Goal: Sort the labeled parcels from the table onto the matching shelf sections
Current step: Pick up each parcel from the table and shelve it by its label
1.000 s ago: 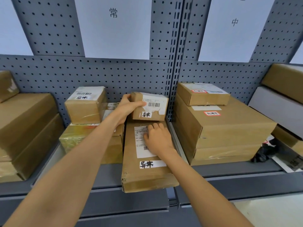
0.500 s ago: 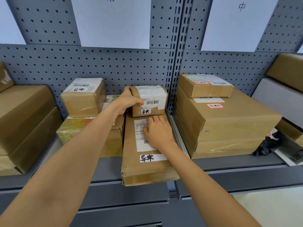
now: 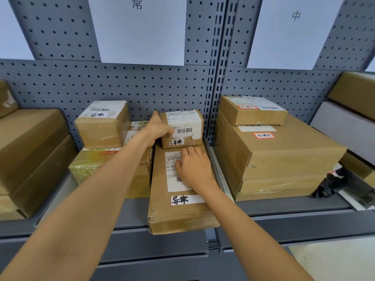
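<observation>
A: Shelf (image 3: 182, 230), section under the 常 sign (image 3: 140, 31). Long flat parcel (image 3: 182, 211) overhangs the front lip; right hand (image 3: 194, 169) presses flat on it, fingers relaxed.
B: And the small parcel (image 3: 182, 128)?
A: Stacked at the flat one's back end, left hand (image 3: 158, 130) wrapped round its left side, thumb on the face.
B: Risk?
A: Lift the right hand carelessly and the overhanging parcel could slide off, taking the small one along.

Grey pegboard (image 3: 142, 86) back wall, black crumpled bag (image 3: 329, 184) at far right.
</observation>
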